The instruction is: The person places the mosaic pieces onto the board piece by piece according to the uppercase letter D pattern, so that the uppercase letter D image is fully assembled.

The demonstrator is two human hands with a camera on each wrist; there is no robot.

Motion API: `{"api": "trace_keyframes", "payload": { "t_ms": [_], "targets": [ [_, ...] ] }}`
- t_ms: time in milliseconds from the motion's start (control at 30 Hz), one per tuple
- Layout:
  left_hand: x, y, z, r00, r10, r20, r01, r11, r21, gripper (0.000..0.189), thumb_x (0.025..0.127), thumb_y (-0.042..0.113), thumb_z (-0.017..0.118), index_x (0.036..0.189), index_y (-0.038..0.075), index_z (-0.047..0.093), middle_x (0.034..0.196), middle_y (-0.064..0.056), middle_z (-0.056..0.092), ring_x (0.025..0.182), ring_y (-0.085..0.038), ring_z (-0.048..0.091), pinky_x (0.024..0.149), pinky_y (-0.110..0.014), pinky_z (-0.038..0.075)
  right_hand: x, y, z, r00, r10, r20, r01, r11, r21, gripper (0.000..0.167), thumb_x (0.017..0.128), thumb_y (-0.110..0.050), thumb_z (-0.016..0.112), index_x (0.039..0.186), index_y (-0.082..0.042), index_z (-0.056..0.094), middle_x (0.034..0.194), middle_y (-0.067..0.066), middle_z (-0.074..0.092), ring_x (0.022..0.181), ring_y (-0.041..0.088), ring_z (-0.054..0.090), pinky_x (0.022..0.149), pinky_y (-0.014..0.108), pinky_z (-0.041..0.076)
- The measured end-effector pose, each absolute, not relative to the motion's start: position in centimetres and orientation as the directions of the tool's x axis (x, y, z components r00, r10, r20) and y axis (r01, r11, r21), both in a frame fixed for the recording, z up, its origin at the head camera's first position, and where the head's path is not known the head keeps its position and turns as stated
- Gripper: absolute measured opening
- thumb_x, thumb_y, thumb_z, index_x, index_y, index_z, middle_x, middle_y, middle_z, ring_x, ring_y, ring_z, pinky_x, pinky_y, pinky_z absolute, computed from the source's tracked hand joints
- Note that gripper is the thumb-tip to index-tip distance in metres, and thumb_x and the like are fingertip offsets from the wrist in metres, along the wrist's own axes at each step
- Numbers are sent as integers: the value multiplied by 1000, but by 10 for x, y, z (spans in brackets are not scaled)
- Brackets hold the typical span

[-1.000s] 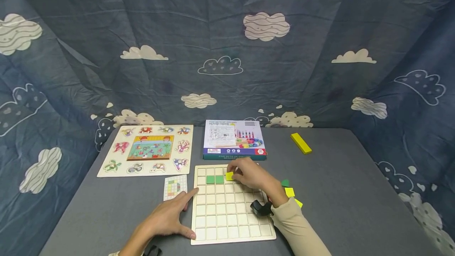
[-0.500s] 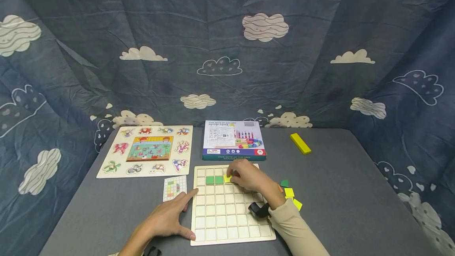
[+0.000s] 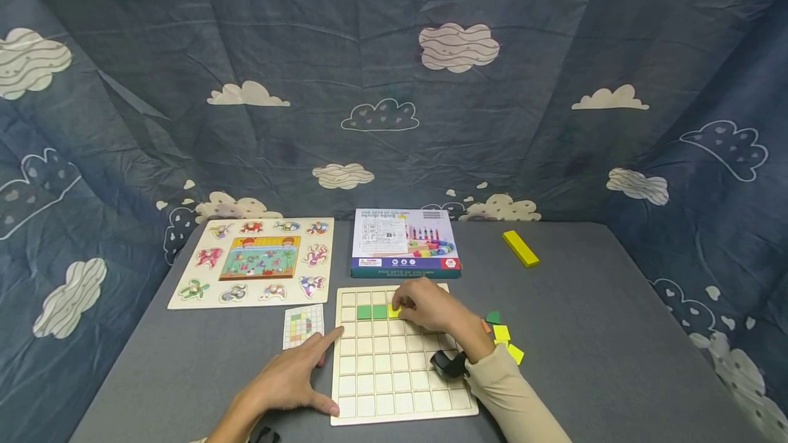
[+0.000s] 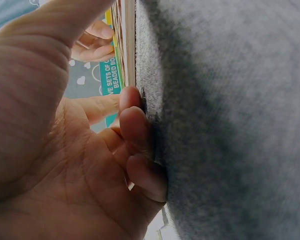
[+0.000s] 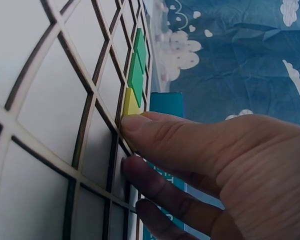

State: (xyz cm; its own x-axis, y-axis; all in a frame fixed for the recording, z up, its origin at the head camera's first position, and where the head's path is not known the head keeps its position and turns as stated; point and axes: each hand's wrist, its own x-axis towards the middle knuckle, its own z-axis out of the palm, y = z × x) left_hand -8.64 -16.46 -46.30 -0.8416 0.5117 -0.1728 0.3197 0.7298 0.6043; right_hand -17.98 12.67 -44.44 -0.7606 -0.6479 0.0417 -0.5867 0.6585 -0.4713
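Note:
A pale wooden grid board (image 3: pixel 382 364) lies on the grey table. My right hand (image 3: pixel 427 305) pinches a yellow square tile (image 5: pixel 131 102) in the board's second row from the back. Two green tiles (image 3: pixel 372 312) sit side by side in cells just left of it. In the right wrist view the thumb presses on the yellow tile's near edge, and the other fingertips are partly hidden behind it. My left hand (image 3: pixel 288 376) is spread along the board's left edge, index finger and thumb touching it. In the left wrist view, its other fingertips (image 4: pixel 136 125) rest on the table beside the edge.
Right of the board lie several loose yellow tiles (image 3: pixel 501 333), a green piece (image 3: pixel 493 317) and a partly hidden orange piece. A small pattern card (image 3: pixel 304 325) lies left. Behind stand a sea-animal puzzle (image 3: pixel 260 260), a beaded-toy box (image 3: pixel 405 241) and a yellow block (image 3: pixel 520 248).
My right hand has brought the yellow tile slightly left and down, into the cell beside the green tiles. The left hand stays at the board's edge.

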Motion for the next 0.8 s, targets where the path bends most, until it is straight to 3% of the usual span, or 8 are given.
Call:
{"api": "trace_keyframes", "payload": {
  "t_ms": [800],
  "targets": [
    [-87,-163,-463,-840,509,-189,310,736,602,127,55,62,89,159,18,29,99,7,51,78,-10,49,67,-33,41,-175,149,-433,-755,-655,24,-578,647,-497,14,89,-13,74,103,-9,75,100,2,72,88,16,65,79,32,52]
  ]
}}
